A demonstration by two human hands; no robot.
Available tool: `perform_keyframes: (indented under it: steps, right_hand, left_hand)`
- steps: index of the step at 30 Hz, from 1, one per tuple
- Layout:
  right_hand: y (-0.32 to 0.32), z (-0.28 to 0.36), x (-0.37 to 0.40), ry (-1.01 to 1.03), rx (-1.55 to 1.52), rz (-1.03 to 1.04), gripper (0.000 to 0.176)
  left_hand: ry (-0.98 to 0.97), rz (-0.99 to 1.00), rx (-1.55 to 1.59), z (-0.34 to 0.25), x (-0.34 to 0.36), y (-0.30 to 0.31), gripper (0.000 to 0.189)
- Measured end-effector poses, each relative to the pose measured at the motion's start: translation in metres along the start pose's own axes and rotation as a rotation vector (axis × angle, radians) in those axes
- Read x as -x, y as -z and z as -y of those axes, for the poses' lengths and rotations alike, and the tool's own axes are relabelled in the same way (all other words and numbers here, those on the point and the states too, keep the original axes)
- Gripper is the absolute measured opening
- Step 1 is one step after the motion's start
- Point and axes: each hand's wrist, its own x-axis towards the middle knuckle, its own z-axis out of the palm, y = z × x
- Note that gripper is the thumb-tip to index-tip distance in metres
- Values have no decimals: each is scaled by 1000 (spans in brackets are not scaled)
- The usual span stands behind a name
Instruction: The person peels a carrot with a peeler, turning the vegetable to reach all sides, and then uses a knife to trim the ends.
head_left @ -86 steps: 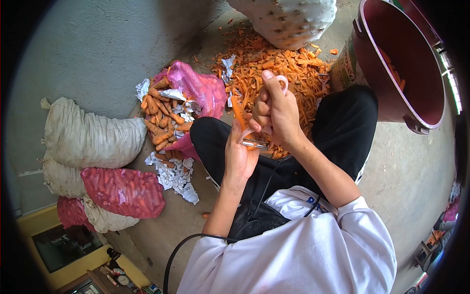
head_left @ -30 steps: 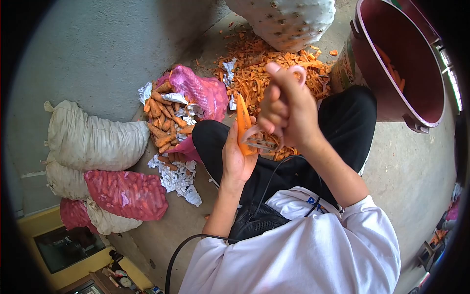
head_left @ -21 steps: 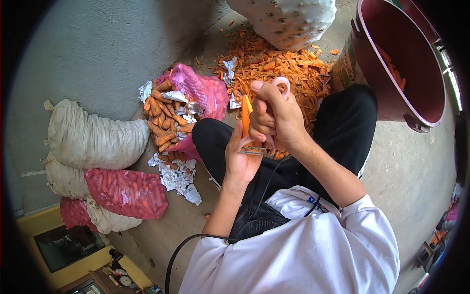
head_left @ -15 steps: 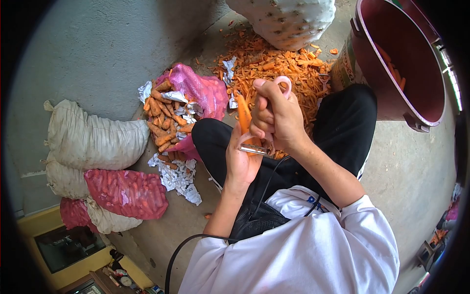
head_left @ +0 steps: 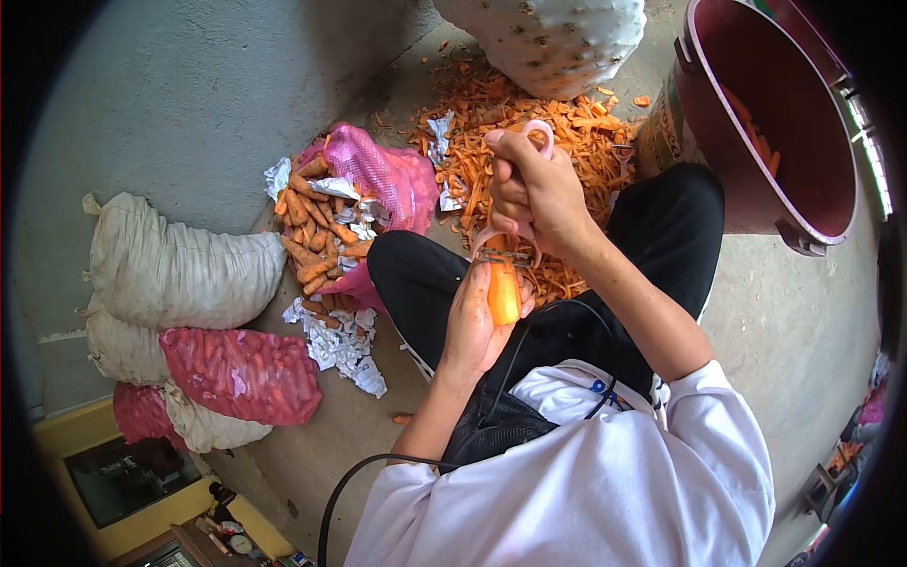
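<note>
My left hand [head_left: 475,326] is wrapped round a carrot [head_left: 504,298], whose bright orange peeled end points toward me. In my right hand [head_left: 543,203] is a pink peeler [head_left: 539,132], its looped handle end sticking up above the fist. The peeler's metal blade lies across the upper part of the carrot, close to my left fingertips. Beyond both hands spreads a heap of orange carrot peelings [head_left: 567,132] on the floor. Part of the carrot is hidden by the peeler and my right hand.
Left of my knee, unpeeled carrots [head_left: 307,222] spill from a pink mesh sack [head_left: 406,180]. White sacks [head_left: 189,260] and a red mesh sack [head_left: 241,373] lie farther left. A dark red tub [head_left: 694,28] holding some carrots stands right, beside a bulging white sack [head_left: 557,47].
The peeler has moved up along the carrot, away from my body. The carrot is tilted differently, with its near end now showing above my left palm.
</note>
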Motion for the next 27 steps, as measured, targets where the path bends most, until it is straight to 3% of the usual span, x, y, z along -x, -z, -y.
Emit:
perform_keyframes:
  steps: [6,10,14,17,19,21,25,27]
  right_hand:
    - [1,-5,-19,76,-26,-136,31]
    - [-9,-2,4,16,-85,-34,31]
    - [-12,-2,11,-59,-38,-2,32]
    - [-1,-1,-30,154,145,-77,31]
    - [27,13,-90,422,387,-277,29]
    - [57,27,-133,357,275,-217,36]
    - [49,22,-125,503,1017,-142,52]
    - [36,20,-96,428,946,-39,52]
  left_hand:
    - [-4,8,-39,-8,-8,11,31]
    - [-113,33,-140,-16,-8,-5,37]
    - [-66,63,-117,-11,1,-4,40]
    - [14,75,-144,-10,3,11,37]
    - [34,54,-198,-10,17,5,42]
    - [39,32,-222,-14,21,4,46]
    - [12,-3,-172,-24,8,15,47]
    - [20,-33,-131,-23,-1,19,46]
